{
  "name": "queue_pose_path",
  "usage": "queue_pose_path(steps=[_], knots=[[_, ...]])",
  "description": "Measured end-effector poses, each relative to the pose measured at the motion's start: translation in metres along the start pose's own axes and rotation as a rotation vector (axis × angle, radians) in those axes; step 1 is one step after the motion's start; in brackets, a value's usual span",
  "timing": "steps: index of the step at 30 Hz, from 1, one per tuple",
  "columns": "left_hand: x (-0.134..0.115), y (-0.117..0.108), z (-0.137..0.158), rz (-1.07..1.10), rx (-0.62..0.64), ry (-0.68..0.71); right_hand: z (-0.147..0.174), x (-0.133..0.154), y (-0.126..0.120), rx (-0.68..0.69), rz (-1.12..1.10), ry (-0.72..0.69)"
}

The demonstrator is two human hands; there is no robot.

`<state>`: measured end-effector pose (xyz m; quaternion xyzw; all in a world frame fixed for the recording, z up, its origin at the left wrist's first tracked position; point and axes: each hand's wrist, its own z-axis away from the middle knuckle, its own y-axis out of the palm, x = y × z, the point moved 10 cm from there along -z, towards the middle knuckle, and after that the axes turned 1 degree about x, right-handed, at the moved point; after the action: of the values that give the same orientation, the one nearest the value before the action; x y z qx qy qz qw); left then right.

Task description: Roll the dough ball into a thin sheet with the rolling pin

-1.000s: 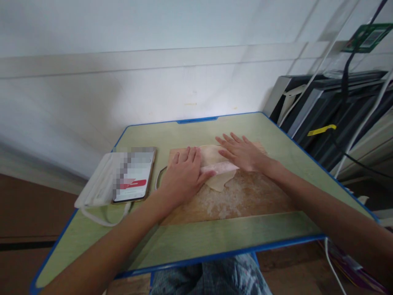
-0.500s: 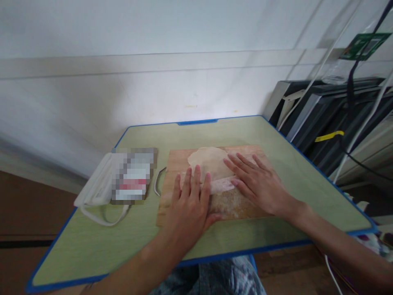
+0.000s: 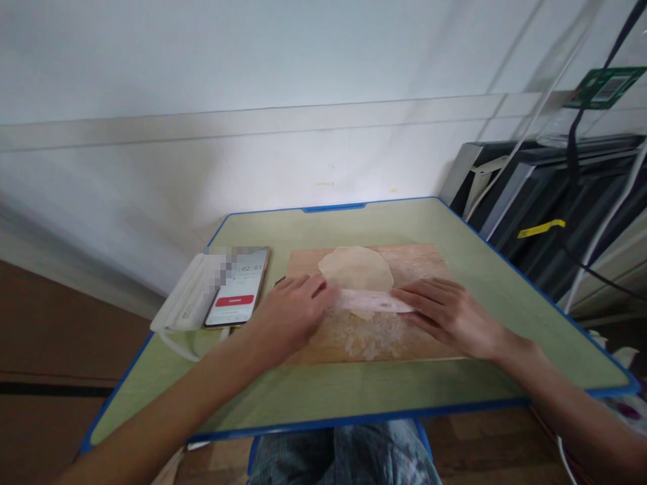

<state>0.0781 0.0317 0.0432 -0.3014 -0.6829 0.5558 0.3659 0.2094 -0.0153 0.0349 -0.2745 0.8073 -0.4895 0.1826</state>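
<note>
A thin round sheet of dough (image 3: 356,266) lies on a floured wooden board (image 3: 323,350). Across its near part rests a short, flour-dusted rolling pin (image 3: 371,301), with a bit of dough showing on its near side. My left hand (image 3: 296,306) is closed around the pin's left end, its fingers curled. At the other end, my right hand (image 3: 445,311) has its fingers bent over the pin. Both ends of the pin are hidden under the hands. Loose flour is scattered on the board in front of the pin.
Left of the board, a phone (image 3: 237,289) with a lit screen leans on a white case (image 3: 176,303) with a strap. The green table (image 3: 384,391) has a blue edge and stands against the wall. Dark flat panels (image 3: 536,195) and cables are at the right.
My hands have gone from lying flat with fingers stretched out to gripping the rolling pin's two ends. The left hand has turned inward. The view has shifted slightly.
</note>
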Motion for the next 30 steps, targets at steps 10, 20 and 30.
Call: queue_pose_path(steps=[10, 20, 30], knots=[[0.061, 0.025, -0.04, 0.336, 0.017, -0.032, -0.01, 0.001, 0.008, 0.027, -0.059, 0.121], [0.06, 0.031, -0.095, 0.25, 0.062, -0.182, -0.007, -0.008, 0.02, 0.131, -0.133, 0.185], [0.072, 0.048, -0.112, 0.177, 0.027, -0.23, 0.002, -0.002, 0.024, 0.16, -0.12, 0.31]])
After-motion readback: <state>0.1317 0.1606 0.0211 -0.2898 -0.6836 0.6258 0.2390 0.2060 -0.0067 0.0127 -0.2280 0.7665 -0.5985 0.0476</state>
